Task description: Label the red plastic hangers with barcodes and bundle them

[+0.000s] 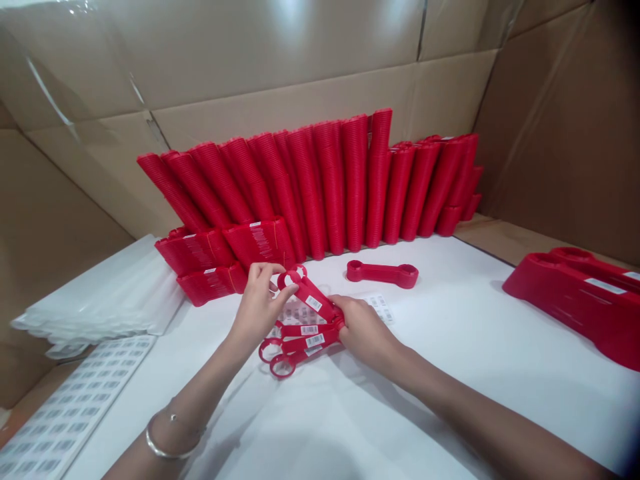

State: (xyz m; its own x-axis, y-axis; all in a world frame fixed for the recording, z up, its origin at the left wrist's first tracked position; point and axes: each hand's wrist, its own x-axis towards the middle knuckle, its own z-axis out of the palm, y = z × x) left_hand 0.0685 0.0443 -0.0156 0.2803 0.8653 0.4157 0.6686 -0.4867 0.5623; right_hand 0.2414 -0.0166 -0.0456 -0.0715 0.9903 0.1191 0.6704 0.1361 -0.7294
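Several flat red plastic pieces with a ring at each end [311, 331] are fanned out in my right hand [364, 332], whose fingers grip them where their right ends overlap. White barcode labels [313, 303] show on their bars. My left hand [261, 300] pinches the ring end of the uppermost piece, thumb in front. Partly hidden under the fan lies a sheet of barcode stickers [381, 309] on the white table [430, 393]. Just behind my hands, a short red stack of similar pieces [383, 273] lies by itself.
Tall stacks of red pieces [330, 187] lean along the cardboard wall [280, 93]. Bundled red stacks [263, 243] lie in front at left. More red pieces [575, 297] sit at right. On the left are white plastic bags [115, 287] and a large sticker sheet [85, 407].
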